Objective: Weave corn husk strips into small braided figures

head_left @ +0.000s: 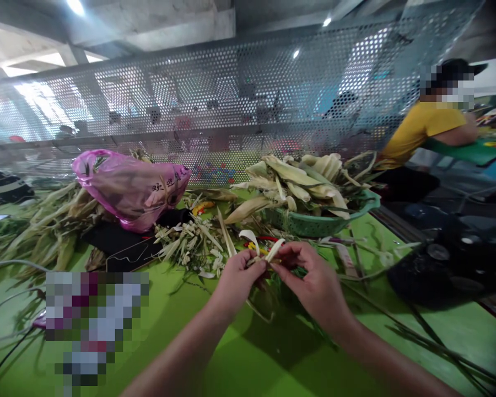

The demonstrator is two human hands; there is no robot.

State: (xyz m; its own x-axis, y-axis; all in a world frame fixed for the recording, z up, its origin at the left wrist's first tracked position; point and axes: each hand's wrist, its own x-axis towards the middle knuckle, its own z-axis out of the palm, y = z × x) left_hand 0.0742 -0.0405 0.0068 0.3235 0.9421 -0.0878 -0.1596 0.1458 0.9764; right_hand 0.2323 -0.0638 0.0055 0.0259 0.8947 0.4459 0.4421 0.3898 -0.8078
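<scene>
Husk (275,250) over green table (240,361) (screen (190,105) behind)

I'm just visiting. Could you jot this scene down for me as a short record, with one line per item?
Left hand: this hand pinches pale strips with thumb and fingers
Right hand: this hand pinches the same small bundle, close beside the left
Work surface: green table
Beyond the hands: green basket heaped with dry husks
Left of basket: pink plastic bag
Background: perforated metal screen
Far right: person in yellow top
</scene>
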